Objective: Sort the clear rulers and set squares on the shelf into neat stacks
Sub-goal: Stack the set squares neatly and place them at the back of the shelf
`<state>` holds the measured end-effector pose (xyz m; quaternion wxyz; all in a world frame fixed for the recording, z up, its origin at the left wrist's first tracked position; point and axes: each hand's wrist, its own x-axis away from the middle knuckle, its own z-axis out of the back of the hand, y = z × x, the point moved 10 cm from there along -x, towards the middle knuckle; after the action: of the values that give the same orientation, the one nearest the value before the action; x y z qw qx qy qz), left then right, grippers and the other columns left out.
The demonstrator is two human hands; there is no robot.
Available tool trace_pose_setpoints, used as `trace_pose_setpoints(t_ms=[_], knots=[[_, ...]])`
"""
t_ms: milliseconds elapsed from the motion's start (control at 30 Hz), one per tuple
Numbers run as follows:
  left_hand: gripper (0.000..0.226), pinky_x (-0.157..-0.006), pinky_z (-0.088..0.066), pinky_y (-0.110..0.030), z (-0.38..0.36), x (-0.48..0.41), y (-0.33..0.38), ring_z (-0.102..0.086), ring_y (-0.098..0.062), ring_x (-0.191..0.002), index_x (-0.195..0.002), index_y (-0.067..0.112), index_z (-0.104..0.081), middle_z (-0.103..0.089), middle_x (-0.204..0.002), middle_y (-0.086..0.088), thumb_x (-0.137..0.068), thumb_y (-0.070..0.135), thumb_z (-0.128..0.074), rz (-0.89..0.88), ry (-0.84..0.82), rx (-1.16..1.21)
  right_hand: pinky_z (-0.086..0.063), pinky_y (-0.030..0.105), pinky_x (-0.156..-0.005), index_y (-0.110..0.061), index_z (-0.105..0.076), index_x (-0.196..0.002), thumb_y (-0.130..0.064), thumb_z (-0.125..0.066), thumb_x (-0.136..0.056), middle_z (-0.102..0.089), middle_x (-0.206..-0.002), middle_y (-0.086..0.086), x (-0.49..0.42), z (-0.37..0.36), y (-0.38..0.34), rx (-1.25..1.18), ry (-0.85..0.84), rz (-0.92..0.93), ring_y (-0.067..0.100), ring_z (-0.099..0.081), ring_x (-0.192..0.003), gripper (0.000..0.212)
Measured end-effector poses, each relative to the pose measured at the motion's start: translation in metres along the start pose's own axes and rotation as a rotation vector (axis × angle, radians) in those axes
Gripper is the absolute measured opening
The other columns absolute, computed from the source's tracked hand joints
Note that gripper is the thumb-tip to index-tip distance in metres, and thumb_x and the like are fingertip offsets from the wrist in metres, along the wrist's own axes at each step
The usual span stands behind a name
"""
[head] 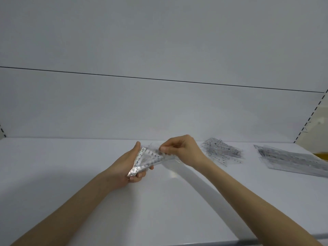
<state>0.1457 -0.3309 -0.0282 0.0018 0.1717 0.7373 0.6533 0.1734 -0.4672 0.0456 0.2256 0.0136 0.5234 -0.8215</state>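
Observation:
My left hand (130,162) grips a small bundle of clear set squares (147,159) just above the white shelf (71,166), thumb on top and fingers curled underneath. My right hand (181,148) pinches the upper right part of the same bundle between thumb and fingertips. To the right lies a loose heap of clear set squares (221,151). Farther right, a stack of clear straight rulers (291,160) lies flat near the shelf's end.
The shelf's white back panel (159,107) rises right behind the hands. A slotted upright (308,119) marks the right end of the shelf. Something yellow (319,155) shows behind the rulers. The shelf's front edge (230,243) runs along the bottom.

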Motion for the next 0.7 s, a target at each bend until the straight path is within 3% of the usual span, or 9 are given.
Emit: trace_pose_setpoints(t_ms=[67,233,333,400,500,600,700], knots=[[0.061,-0.035,-0.024,-0.015,-0.004,0.001,0.004,-0.038,-0.014,-0.04,-0.104,0.006,-0.058,-0.062,-0.069,-0.012,-0.098,0.056,-0.024,-0.023,-0.02,-0.022,-0.04,0.012,-0.064,-0.017,-0.078,-0.077,-0.013,-0.075,-0.081,-0.071,-0.068,-0.006,-0.001,-0.008,-0.005,0.04,0.034,0.028,-0.002,-0.056,-0.064,0.006],[0.051,-0.033,-0.023,-0.015,-0.007,0.004,0.007,-0.036,-0.01,-0.036,-0.095,0.009,-0.055,-0.051,-0.049,0.0,-0.097,0.053,-0.027,-0.042,-0.062,-0.022,-0.037,0.008,-0.058,-0.011,-0.078,-0.078,-0.013,-0.08,-0.076,-0.072,-0.073,0.008,0.0,-0.009,-0.007,0.023,0.105,0.058,-0.002,-0.056,-0.058,0.004],[0.047,-0.034,-0.025,-0.017,-0.006,0.003,0.011,-0.039,-0.012,-0.043,-0.111,0.008,-0.054,-0.057,-0.059,-0.001,-0.088,0.048,-0.05,-0.088,-0.072,-0.061,-0.04,0.011,-0.061,-0.014,-0.077,-0.077,-0.014,-0.082,-0.073,-0.07,-0.071,0.002,0.003,-0.012,-0.004,0.029,0.148,0.053,0.0,-0.057,-0.062,0.007],[0.046,-0.035,-0.025,-0.017,-0.005,0.002,0.012,-0.038,-0.013,-0.045,-0.12,0.007,-0.051,-0.058,-0.063,-0.002,-0.083,0.026,-0.07,-0.101,-0.072,-0.087,-0.038,0.009,-0.06,-0.014,-0.077,-0.078,-0.014,-0.082,-0.074,-0.069,-0.071,-0.001,0.003,-0.015,-0.006,0.066,0.152,0.067,-0.001,-0.057,-0.063,0.007],[0.036,-0.035,-0.024,-0.016,0.003,-0.001,0.009,-0.038,-0.012,-0.044,-0.122,0.0,-0.047,-0.055,-0.06,-0.002,-0.089,0.0,-0.061,-0.098,-0.023,-0.049,-0.037,0.008,-0.061,-0.013,-0.078,-0.084,-0.016,-0.075,-0.081,-0.072,-0.077,-0.005,-0.005,0.0,-0.01,0.131,0.186,0.104,-0.005,-0.058,-0.065,0.004],[0.03,-0.034,-0.027,-0.017,0.017,-0.001,0.013,-0.041,-0.011,-0.043,-0.121,0.001,-0.046,-0.066,-0.073,-0.014,-0.092,0.002,-0.055,-0.121,0.014,-0.001,-0.042,0.007,-0.067,-0.014,-0.076,-0.097,-0.017,-0.066,-0.089,-0.071,-0.089,-0.008,-0.017,0.048,0.008,0.348,0.249,0.022,-0.007,-0.058,-0.071,0.013],[0.026,-0.032,-0.03,-0.017,0.03,0.0,0.012,-0.043,-0.012,-0.041,-0.118,0.006,-0.047,-0.068,-0.089,-0.029,-0.094,0.005,-0.055,-0.099,0.033,-0.004,-0.05,0.021,-0.081,-0.015,-0.073,-0.105,-0.035,-0.07,-0.085,-0.07,-0.099,-0.004,-0.02,0.062,0.052,0.604,0.095,-0.168,0.006,-0.06,-0.084,0.028]])
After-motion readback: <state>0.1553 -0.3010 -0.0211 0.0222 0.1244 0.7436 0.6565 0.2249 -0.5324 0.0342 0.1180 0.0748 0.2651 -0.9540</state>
